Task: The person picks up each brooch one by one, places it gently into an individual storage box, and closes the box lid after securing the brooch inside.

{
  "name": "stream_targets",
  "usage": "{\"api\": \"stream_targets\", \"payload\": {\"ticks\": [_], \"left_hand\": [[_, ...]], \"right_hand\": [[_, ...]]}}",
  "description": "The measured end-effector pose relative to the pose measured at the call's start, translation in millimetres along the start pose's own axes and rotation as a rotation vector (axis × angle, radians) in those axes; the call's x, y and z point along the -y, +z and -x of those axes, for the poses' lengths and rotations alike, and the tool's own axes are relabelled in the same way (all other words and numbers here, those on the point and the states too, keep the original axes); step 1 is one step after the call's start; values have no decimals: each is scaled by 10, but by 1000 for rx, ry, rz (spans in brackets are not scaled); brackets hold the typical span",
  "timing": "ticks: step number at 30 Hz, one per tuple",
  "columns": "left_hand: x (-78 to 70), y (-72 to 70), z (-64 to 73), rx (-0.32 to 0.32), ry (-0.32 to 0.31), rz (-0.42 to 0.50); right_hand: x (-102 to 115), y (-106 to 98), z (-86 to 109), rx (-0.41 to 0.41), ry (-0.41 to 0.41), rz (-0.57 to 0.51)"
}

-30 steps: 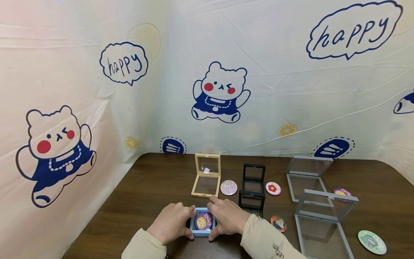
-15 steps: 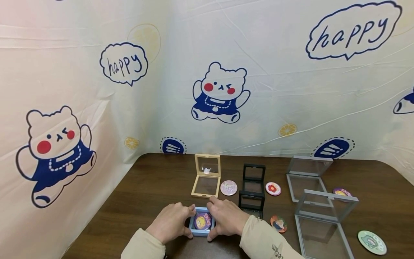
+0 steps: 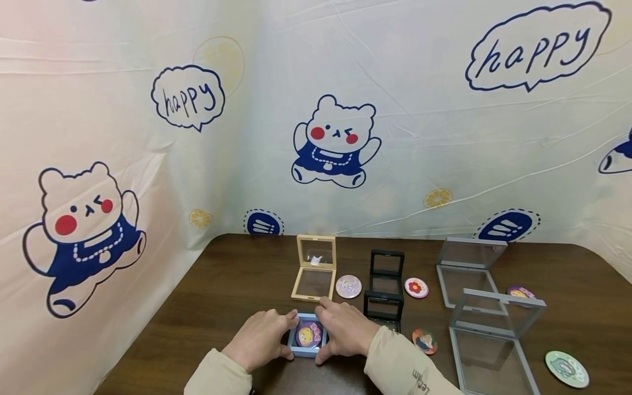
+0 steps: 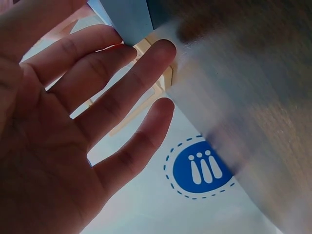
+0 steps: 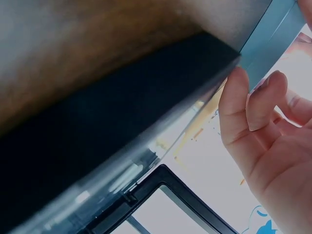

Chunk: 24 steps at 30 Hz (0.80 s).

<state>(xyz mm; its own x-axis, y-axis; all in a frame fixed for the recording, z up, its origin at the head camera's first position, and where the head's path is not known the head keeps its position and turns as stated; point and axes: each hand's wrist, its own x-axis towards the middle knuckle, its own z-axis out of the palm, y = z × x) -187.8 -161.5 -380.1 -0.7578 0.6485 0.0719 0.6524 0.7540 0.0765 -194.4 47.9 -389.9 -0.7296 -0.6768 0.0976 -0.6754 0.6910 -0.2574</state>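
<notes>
A small light blue display frame [image 3: 306, 353] lies flat on the near middle of the table in the head view. Inside it shows a round purple badge [image 3: 308, 334] with a yellow cartoon character. My left hand [image 3: 261, 338] grips the frame's left side, thumb at the near corner and index finger at the far one. On the opposite side, my right hand [image 3: 345, 331] holds it the same way. In the left wrist view, the other fingers [image 4: 146, 73] spread out beside the blue edge. The right wrist view shows fingertips [image 5: 236, 80] right at the blue frame's side.
Behind the hands stands an open beige frame [image 3: 315, 269] beside a pale purple badge [image 3: 348, 286]. Two open black frames [image 3: 387, 263] are close to the right hand. Grey frames [image 3: 494, 356] and several badges, including a green one [image 3: 566, 369], lie farther right.
The blue frame, with the badge in it, has shifted very slightly away from the person. Both hands keep nearly the same place on its sides.
</notes>
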Motion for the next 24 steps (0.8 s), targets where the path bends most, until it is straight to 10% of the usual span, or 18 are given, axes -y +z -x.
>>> {"api": "stream_targets", "payload": {"ticks": [24], "left_hand": [[6,-13,-12,14,-2,1]], "right_hand": [[51,7,15,21,-2,187]]}}
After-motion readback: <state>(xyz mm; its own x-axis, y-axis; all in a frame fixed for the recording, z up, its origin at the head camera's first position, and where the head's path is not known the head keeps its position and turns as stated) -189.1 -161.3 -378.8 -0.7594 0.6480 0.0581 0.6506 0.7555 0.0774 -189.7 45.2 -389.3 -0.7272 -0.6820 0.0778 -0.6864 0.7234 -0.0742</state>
